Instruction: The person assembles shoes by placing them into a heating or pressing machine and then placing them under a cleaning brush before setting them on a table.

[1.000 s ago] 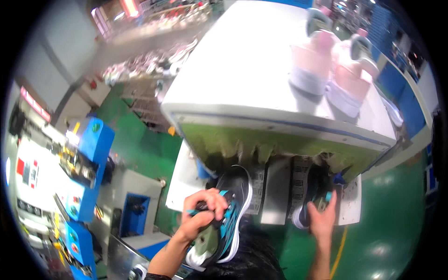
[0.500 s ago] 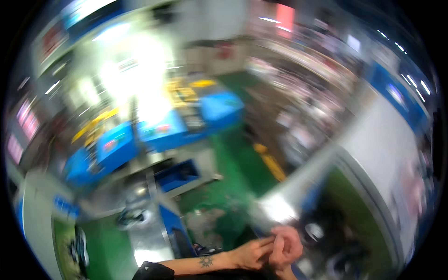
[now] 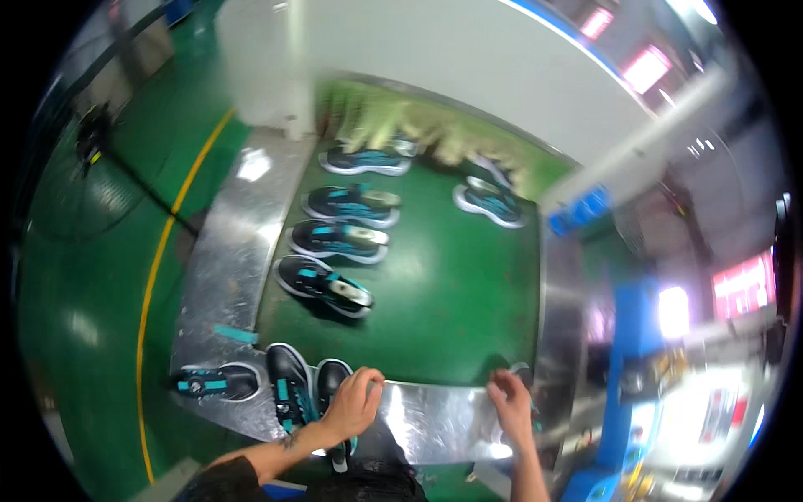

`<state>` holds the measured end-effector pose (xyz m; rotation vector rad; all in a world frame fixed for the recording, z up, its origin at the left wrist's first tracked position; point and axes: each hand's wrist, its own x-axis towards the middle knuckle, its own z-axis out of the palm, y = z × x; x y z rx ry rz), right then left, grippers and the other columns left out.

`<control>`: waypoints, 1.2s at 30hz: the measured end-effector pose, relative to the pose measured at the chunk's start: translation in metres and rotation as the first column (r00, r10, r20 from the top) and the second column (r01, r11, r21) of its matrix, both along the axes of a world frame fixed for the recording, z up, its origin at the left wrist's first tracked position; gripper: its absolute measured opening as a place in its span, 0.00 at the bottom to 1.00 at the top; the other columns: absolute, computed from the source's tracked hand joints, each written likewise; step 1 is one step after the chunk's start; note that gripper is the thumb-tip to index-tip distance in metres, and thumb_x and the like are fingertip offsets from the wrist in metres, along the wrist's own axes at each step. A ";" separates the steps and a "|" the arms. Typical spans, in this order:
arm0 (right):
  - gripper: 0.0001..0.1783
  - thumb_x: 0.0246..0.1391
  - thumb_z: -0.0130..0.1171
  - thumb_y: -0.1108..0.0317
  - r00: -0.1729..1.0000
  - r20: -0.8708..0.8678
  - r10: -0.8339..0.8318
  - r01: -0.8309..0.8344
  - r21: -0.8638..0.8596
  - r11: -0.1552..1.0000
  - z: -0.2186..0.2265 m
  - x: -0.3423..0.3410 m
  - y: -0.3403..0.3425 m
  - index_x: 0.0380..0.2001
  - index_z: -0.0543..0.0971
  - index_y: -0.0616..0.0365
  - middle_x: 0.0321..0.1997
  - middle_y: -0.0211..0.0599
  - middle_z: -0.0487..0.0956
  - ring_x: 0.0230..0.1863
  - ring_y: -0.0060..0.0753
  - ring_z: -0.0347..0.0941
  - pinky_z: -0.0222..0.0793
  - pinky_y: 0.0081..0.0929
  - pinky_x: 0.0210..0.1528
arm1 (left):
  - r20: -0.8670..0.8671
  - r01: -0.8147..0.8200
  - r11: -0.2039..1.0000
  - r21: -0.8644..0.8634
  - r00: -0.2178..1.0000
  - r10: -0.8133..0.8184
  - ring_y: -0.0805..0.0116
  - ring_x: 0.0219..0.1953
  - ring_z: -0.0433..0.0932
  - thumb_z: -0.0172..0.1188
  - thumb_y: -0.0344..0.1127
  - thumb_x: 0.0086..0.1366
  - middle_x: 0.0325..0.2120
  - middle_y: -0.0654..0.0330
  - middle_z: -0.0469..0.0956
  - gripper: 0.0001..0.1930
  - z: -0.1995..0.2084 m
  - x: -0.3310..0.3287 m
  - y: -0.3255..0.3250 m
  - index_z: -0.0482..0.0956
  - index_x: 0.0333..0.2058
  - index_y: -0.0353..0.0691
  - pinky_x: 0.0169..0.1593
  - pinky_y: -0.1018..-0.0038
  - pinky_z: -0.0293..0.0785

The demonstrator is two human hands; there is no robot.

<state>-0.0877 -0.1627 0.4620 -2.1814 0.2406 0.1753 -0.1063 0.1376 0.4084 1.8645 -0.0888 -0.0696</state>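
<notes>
My left hand [image 3: 353, 405] hangs over the metal front ledge, fingers loosely bent and nothing visible in them. Beneath and beside it is a black shoe [image 3: 332, 379] with a white sole, partly hidden by the hand and forearm. Another black shoe with teal straps [image 3: 289, 386] stands just left of it. At the ledge's left corner, a third shoe [image 3: 216, 381] lies sideways. Over the ledge's right part is my right hand [image 3: 512, 405], thumb and fingers apart, apparently empty. A dark shoe [image 3: 524, 371] shows partly behind that hand.
A green belt [image 3: 427, 284] carries several similar shoes along its left side and a few at the far right. Pale fringe [image 3: 452, 138] hangs at the far opening of a white machine housing [image 3: 435, 58]. Metal rails [image 3: 226, 243] flank the belt; blue machinery [image 3: 631, 368] stands right.
The view has swung from the wider workshop to the belt with shoes. My hands, together before, are now apart over the front ledge.
</notes>
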 end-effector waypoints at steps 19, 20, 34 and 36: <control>0.37 0.35 0.68 0.39 0.710 -0.360 0.605 -0.625 0.074 0.777 -0.085 0.157 0.216 0.17 0.76 0.72 0.17 0.51 0.76 0.21 0.39 0.76 0.71 0.37 0.26 | -0.091 -0.364 0.852 0.377 0.900 0.426 0.55 0.50 0.74 0.61 0.28 0.51 0.40 0.57 0.79 0.12 -0.043 -0.065 0.010 0.77 0.37 0.38 0.57 0.59 0.64; 0.34 0.38 0.69 0.41 0.655 -0.519 0.550 -0.595 0.094 0.798 -0.071 0.131 0.179 0.23 0.78 0.70 0.16 0.43 0.75 0.20 0.27 0.72 0.70 0.32 0.25 | -0.149 -0.392 0.845 0.364 0.871 0.469 0.54 0.52 0.73 0.61 0.29 0.51 0.42 0.55 0.78 0.15 -0.032 -0.060 0.006 0.77 0.40 0.38 0.57 0.58 0.64; 0.44 0.45 0.65 0.66 0.917 0.397 0.017 -0.268 0.584 0.766 0.103 -0.178 -0.104 0.63 0.54 0.60 0.62 0.47 0.63 0.62 0.42 0.60 0.56 0.32 0.62 | 0.055 0.416 0.474 -0.776 0.794 -0.606 0.59 0.56 0.67 0.54 0.54 0.57 0.56 0.52 0.63 0.44 0.144 -0.075 -0.248 0.46 0.65 0.36 0.58 0.62 0.65; 0.40 0.46 0.67 0.60 0.889 0.324 -0.323 0.031 0.663 0.748 0.069 -0.263 -0.161 0.59 0.61 0.61 0.55 0.38 0.70 0.56 0.31 0.63 0.57 0.30 0.60 | -0.223 0.583 0.659 -0.475 0.644 -0.731 0.58 0.56 0.67 0.53 0.46 0.60 0.56 0.50 0.63 0.38 0.057 -0.079 -0.279 0.50 0.63 0.35 0.59 0.61 0.64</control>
